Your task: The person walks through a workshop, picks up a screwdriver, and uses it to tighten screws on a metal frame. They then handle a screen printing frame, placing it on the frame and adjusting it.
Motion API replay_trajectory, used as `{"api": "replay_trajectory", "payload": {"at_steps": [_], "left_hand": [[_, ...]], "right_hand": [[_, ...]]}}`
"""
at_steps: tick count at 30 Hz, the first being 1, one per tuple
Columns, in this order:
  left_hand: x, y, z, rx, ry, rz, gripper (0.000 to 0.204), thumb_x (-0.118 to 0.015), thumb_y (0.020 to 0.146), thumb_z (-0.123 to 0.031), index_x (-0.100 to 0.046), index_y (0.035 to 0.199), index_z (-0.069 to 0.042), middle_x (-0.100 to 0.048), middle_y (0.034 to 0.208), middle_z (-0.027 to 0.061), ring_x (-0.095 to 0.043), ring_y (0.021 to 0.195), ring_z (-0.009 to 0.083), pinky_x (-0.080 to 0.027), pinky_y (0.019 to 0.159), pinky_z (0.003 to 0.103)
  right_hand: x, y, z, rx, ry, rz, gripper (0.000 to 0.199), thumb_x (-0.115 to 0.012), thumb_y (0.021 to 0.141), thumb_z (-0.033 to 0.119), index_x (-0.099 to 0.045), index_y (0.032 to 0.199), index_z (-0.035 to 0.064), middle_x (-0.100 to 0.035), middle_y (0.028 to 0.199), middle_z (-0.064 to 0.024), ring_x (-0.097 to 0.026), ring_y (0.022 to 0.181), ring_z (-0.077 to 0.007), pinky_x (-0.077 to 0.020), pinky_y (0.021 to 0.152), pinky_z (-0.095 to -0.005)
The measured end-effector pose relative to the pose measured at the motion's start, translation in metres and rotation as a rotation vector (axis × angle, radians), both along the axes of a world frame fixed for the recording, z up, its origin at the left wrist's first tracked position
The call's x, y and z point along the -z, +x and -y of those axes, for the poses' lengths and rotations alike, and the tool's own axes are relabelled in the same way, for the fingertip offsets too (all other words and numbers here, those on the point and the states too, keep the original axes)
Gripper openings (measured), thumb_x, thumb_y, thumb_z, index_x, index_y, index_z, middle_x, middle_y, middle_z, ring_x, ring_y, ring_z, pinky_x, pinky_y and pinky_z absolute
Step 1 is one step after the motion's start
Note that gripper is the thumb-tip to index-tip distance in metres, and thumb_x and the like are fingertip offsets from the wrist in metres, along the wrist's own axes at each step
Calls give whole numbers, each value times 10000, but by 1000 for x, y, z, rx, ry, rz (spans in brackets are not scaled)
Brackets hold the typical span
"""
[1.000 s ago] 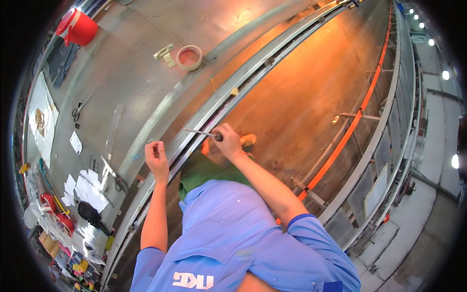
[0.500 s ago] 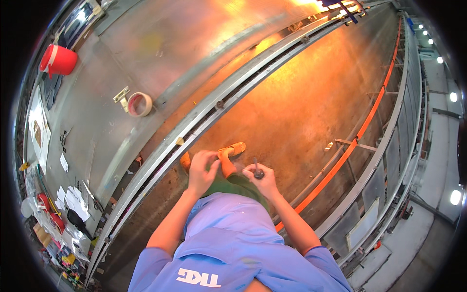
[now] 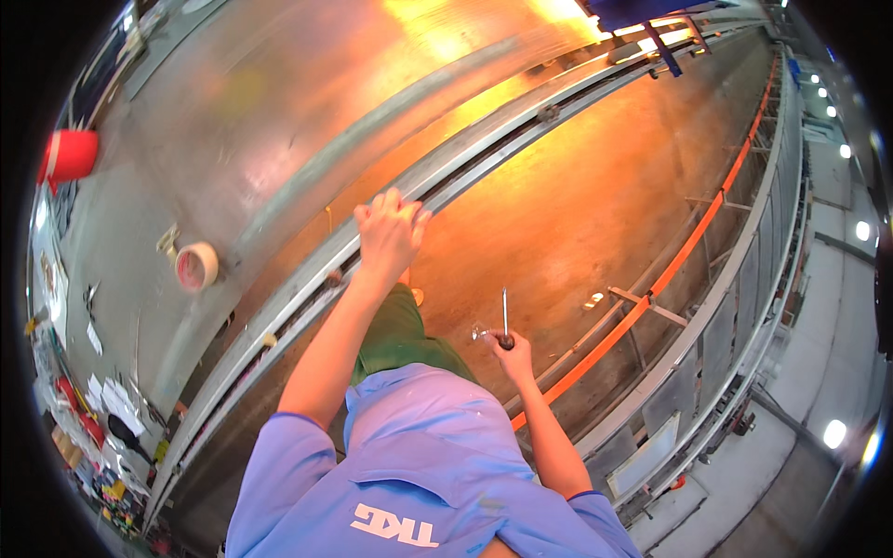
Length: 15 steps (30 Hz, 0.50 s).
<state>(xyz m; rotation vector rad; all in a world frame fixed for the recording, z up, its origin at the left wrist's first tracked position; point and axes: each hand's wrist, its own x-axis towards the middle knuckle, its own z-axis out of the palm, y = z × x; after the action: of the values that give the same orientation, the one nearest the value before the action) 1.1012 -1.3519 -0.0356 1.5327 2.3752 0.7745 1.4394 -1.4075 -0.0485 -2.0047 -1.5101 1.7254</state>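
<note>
My left hand point(image 3: 389, 232) reaches forward over the long metal rail point(image 3: 465, 169), its fingers curled and bunched. What lies under those fingers, if anything, is hidden; contact with the rail is hard to confirm. In my right hand point(image 3: 514, 359) is a screwdriver point(image 3: 505, 316), its dark handle inside the closed fingers and its thin metal shaft pointing up and away from me. A small shiny piece point(image 3: 478, 332) shows at this hand's fingertips, too small to name.
Left of the rail, a wide metal table surface point(image 3: 139, 307) bears a tape roll point(image 3: 197, 267), a red bucket point(image 3: 73, 155), papers point(image 3: 116, 405) and tools. Rightward runs an orange strip point(image 3: 642, 310) along a metal frame. A dark blue stand point(image 3: 662, 46) is at the far end.
My left hand has moved forward and up to the rail. The screwdriver now points more plainly away from me, and a shiny piece shows beside it. The view has shifted rightward past the table.
</note>
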Motion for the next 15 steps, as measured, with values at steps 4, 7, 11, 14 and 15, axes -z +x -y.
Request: {"api": "replay_trajectory", "payload": {"at_steps": [4, 7, 11, 14, 15], "left_hand": [[-17, 7, -11, -41, -4, 199, 185, -676, 816, -216, -679, 973, -118, -544, 880, 51, -544, 873, 212, -347, 767, 366], [-31, 11, -26, 29, 17, 372, 202, -673, 814, -176, -663, 1004, -108, -569, 864, 63, -568, 851, 235, -401, 767, 369], [-26, 50, -45, 215, -127, 914, 216, -658, 858, -212, -638, 1020, -69, -624, 885, 55, -607, 825, 202, -482, 717, 336], [-11, 82, -73, 242, -415, 1500, 249, -638, 904, -235, -630, 1069, -48, -657, 944, 22, -609, 814, 123, -504, 709, 287], [-6, 92, -82, 246, -521, 1708, 262, -631, 918, -240, -630, 1092, -43, -665, 967, 9, -605, 811, 93, -506, 713, 270]], "right_hand": [[13, 49, -18, -43, 52, 132, 245, -724, 841, 167, -691, 1030, 14, -661, 784, -9, -572, 648, -58, -479, 555, -228], [-29, 20, -65, -24, 10, 6, 228, -701, 851, 143, -688, 1036, 12, -655, 786, -1, -533, 624, -43, -436, 546, -208], [-82, -35, -135, 61, -81, -170, 176, -655, 879, 95, -673, 1033, 14, -674, 834, -26, -538, 598, -44, -389, 474, -191], [-95, -57, -172, 149, -85, -292, 136, -632, 886, 61, -661, 1008, 11, -651, 786, -12, -525, 585, -37, -377, 478, -184], [-95, -59, -180, 160, -53, -314, 130, -632, 885, 59, -660, 1002, 10, -643, 772, -8, -524, 585, -36, -376, 479, -184]]}}
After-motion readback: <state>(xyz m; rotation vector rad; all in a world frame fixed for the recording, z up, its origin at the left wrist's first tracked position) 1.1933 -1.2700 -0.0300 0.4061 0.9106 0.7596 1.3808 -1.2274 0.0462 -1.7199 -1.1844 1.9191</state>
